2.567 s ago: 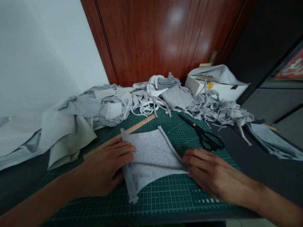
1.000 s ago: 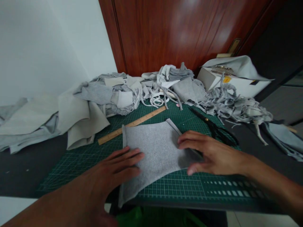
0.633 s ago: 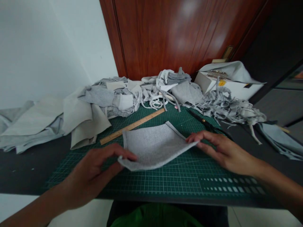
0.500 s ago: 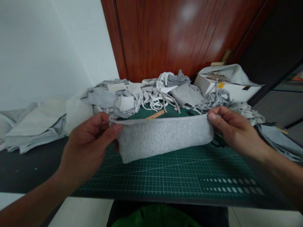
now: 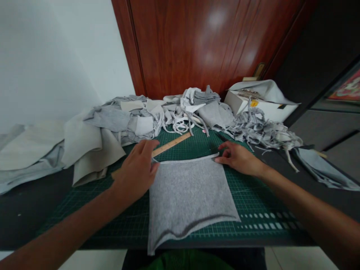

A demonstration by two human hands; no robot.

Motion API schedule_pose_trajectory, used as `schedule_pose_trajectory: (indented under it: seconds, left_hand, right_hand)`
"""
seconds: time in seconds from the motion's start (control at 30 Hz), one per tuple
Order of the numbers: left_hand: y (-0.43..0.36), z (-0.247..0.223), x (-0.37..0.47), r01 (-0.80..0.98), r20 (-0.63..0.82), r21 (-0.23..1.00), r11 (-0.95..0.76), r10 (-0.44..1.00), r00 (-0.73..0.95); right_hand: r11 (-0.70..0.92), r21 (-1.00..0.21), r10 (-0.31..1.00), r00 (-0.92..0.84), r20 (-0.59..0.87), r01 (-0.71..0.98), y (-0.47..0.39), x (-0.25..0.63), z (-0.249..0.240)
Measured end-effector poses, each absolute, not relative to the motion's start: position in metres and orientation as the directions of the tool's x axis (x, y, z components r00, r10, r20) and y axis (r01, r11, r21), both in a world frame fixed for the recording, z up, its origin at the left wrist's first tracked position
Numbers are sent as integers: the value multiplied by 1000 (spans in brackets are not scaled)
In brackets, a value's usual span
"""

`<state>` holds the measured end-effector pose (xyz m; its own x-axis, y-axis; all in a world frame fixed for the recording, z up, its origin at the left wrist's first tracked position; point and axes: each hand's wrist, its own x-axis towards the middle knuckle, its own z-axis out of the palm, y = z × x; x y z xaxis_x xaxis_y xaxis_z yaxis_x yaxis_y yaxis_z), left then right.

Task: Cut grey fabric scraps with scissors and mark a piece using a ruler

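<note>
A grey knit fabric piece [image 5: 191, 191] lies spread on the green cutting mat [image 5: 109, 217], its front edge curling up and its near left corner hanging past the mat. At its far left corner is my left hand [image 5: 139, 165], thumb and fingers apart around the corner. My right hand [image 5: 237, 157] is at the far right corner, the thumb touching the edge and the other fingers loosely bent, apart from the thumb. A wooden ruler [image 5: 173, 144] lies slanted beyond the fabric, partly hidden behind my left hand.
Grey and white fabric scraps [image 5: 143, 122] are heaped along the back, with stiff beige sheets [image 5: 95, 155] at left. A white box [image 5: 264, 107] stands at the back right, near tangled grey strips [image 5: 261, 129]. Behind is a brown wooden door [image 5: 191, 48].
Both hands have lowered the folded grey fabric, which now lies opened out on the mat. Their pinch on its corners has loosened. More of the ruler shows.
</note>
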<state>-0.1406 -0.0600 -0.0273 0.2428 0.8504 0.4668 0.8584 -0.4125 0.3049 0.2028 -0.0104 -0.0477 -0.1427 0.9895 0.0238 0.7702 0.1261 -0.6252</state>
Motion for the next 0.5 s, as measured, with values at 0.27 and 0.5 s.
schedule_pose_trajectory:
  seconds: [0.27, 0.5]
  left_hand:
    - [-84, -39, -71, 594, 207, 313, -741, 663, 719]
    - [-67, -52, -73, 646, 70, 254, -720, 680, 730]
  right_hand:
    - [150, -523, 989, -128, 78, 839, -4, 205, -42]
    - [262, -481, 962, -267, 58, 837, -13, 196, -35]
